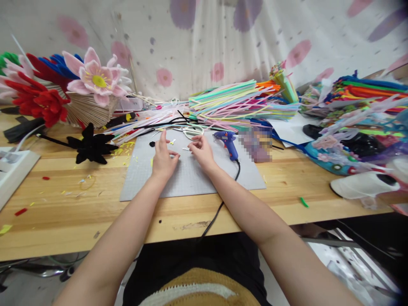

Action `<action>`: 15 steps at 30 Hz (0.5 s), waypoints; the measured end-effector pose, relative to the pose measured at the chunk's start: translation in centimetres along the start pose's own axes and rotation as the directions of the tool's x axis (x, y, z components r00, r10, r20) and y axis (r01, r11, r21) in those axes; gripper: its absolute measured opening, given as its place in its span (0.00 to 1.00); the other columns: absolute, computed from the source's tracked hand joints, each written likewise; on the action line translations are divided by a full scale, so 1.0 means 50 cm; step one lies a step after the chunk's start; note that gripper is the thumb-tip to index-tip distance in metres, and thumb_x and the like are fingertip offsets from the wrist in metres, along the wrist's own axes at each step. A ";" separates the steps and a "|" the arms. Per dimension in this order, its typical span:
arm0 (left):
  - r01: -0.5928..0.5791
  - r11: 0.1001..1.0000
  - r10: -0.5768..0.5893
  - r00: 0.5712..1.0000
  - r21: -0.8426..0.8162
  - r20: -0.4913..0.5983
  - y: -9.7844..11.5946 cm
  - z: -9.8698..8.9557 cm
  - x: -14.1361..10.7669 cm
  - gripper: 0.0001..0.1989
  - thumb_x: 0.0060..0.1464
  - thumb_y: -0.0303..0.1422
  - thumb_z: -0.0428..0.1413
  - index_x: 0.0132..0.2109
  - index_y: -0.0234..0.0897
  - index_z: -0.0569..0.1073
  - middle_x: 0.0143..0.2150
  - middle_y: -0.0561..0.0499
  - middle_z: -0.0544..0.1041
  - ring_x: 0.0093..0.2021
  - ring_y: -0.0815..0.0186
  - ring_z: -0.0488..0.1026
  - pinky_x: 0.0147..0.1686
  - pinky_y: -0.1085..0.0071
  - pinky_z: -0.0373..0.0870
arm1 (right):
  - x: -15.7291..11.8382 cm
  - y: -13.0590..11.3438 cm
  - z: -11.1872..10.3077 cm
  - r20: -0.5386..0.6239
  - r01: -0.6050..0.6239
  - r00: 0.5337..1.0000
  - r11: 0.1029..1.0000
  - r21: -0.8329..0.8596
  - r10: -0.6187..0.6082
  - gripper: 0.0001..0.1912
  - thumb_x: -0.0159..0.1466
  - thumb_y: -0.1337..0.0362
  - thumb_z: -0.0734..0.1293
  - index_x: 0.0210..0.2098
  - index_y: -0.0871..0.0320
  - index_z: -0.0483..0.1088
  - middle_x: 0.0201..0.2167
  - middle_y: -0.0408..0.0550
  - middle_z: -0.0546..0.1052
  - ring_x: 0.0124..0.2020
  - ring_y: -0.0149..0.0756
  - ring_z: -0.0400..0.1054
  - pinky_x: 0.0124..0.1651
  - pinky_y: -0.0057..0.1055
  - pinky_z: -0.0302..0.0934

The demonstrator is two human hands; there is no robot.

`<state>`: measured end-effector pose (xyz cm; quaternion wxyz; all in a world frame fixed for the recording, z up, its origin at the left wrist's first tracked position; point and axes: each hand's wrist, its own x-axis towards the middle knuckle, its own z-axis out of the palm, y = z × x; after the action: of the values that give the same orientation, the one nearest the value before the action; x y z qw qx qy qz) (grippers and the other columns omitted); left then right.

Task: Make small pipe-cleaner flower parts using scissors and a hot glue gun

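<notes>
My left hand (164, 160) is just above the grey cutting mat (191, 182), fingers and thumb apart, with nothing visible between them. Facing it, my right hand (202, 153) has its fingers curled in and the thumb close to the index finger. Beside those fingertips is a small white piece (185, 149); whether they pinch it or it lies on the mat, I cannot tell. Scissors with pale green handles (193, 132) lie just beyond my right hand. A blue hot glue gun (228, 144) rests to the right, and a small black piece (152, 144) lies left of my left hand.
Left on the wooden table (73, 229) are a black pipe-cleaner flower (92, 144), a pink flower (97, 78) and a white power strip (15, 170). Bundled pipe cleaners (236, 102) line the back. A white spool (363, 185) lies right. The glue gun's cord (219, 208) crosses the front edge.
</notes>
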<state>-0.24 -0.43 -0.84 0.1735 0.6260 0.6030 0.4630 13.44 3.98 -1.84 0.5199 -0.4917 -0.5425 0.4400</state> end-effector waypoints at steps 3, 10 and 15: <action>-0.033 0.995 0.026 0.997 0.098 0.071 0.004 0.016 0.006 0.46 0.44 0.19 0.55 0.65 0.52 0.44 0.54 0.47 0.64 0.30 0.73 0.71 0.36 0.71 0.70 | 0.023 0.007 -0.023 -0.116 -0.009 0.993 0.999 -0.043 0.004 0.12 0.53 0.67 0.63 0.36 0.55 0.58 0.25 0.37 0.69 0.28 0.30 0.65 0.36 0.31 0.59; -0.041 0.998 0.049 0.985 -0.047 0.164 -0.007 0.032 0.006 0.47 0.41 0.20 0.57 0.65 0.53 0.46 0.57 0.46 0.64 0.34 0.70 0.73 0.40 0.69 0.69 | 0.039 0.019 -0.059 -0.057 -0.040 0.998 0.968 -0.247 0.026 0.14 0.52 0.70 0.64 0.36 0.53 0.58 0.26 0.39 0.72 0.31 0.34 0.68 0.44 0.36 0.58; -0.040 0.986 0.071 0.980 -0.164 0.184 -0.025 0.022 -0.001 0.50 0.40 0.23 0.59 0.65 0.52 0.43 0.59 0.44 0.62 0.40 0.68 0.74 0.49 0.62 0.65 | 0.040 0.021 -0.069 0.030 0.001 1.000 0.962 -0.274 0.007 0.15 0.51 0.73 0.63 0.36 0.52 0.58 0.27 0.39 0.73 0.33 0.34 0.68 0.44 0.37 0.58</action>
<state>-0.08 0.17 -2.39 0.2666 0.6678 0.5271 0.4528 17.00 5.98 -2.37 0.4380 -0.5530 -0.6052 0.3689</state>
